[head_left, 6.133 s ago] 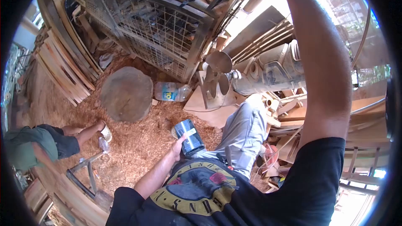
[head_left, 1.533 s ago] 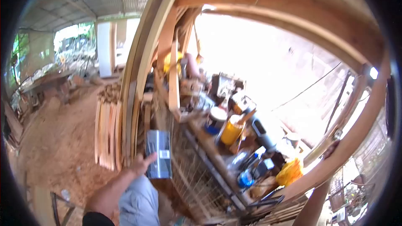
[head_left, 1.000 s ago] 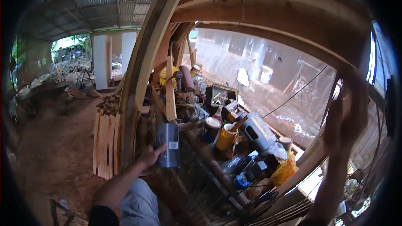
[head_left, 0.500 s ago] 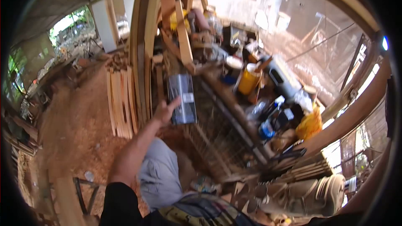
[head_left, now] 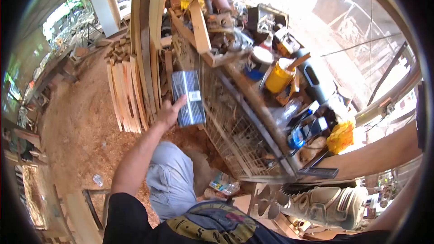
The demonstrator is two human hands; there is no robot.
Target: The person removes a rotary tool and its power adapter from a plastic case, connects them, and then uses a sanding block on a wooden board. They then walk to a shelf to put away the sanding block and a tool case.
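Note:
My left hand (head_left: 169, 112) grips a flat, dark, ridged box (head_left: 189, 97) by its left side, thumb on top. A silvery strip runs lengthwise along the box, and a small white label sits near its middle. It is held above the floor, beside a cluttered workbench (head_left: 244, 89). My right forearm (head_left: 409, 194) shows at the lower right edge; the hand beyond it is out of view.
Cut wood strips (head_left: 125, 92) stand left of the box. On the bench are a yellow container (head_left: 278, 79), a white-lidded tub (head_left: 261, 58), a grey case (head_left: 314, 77) and a yellow bag (head_left: 341, 138). Wire mesh (head_left: 239, 135) covers the bench's side. Sawdust covers the floor (head_left: 77, 122).
The box, still in my left hand, appears slightly further left and higher in view. The camera view has shifted, and the bench is sharper now.

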